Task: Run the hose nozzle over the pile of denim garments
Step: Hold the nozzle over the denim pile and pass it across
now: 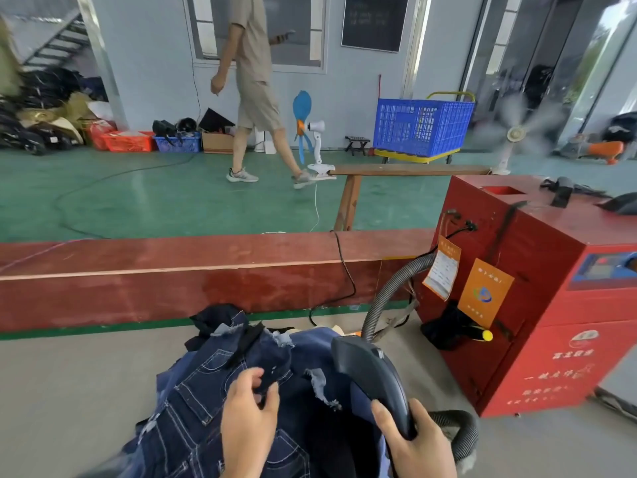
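**Nozzle over denim pile**

The nozzle (370, 377) is gripped at its rear by the right hand (415, 443), long axis pointed away and leftward above the denim pile (213, 401). Cloth is pinched by the left hand (246, 412).

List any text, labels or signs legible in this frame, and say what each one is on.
None can be quoted.
Red machine, front panel: yellowish characters, too blurred to read.
Orange card on the machine: round logo and small print, unreadable.
Orange-edged paper tag beside it: fine print, too small.
Dark board on the far wall: faint writing, illegible.
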A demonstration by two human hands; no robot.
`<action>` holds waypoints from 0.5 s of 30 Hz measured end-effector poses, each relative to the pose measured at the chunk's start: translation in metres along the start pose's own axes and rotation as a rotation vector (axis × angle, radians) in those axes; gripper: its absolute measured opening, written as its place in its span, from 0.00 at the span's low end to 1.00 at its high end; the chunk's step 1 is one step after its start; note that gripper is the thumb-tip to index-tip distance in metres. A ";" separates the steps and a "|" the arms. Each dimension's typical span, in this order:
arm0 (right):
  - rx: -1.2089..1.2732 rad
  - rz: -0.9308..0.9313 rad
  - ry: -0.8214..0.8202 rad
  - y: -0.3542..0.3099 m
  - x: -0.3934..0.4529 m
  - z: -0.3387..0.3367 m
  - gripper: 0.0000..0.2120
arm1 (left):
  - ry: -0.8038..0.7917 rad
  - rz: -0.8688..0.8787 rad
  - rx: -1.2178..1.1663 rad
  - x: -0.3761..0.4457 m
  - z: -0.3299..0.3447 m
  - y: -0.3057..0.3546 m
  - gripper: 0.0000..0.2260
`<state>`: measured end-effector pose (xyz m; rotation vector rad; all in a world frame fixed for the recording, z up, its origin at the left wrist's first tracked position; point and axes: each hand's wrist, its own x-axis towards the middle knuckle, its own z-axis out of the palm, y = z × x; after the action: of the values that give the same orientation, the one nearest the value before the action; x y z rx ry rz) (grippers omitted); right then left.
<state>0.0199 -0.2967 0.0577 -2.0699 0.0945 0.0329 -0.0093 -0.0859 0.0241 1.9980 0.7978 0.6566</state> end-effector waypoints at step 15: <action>0.490 0.017 0.558 -0.060 -0.005 0.023 0.07 | 0.025 0.277 0.220 0.044 0.007 0.033 0.07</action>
<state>0.0202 -0.2479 0.0996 -1.5379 0.4194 -0.5114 0.0344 -0.0710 0.0558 2.3316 0.6346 0.7811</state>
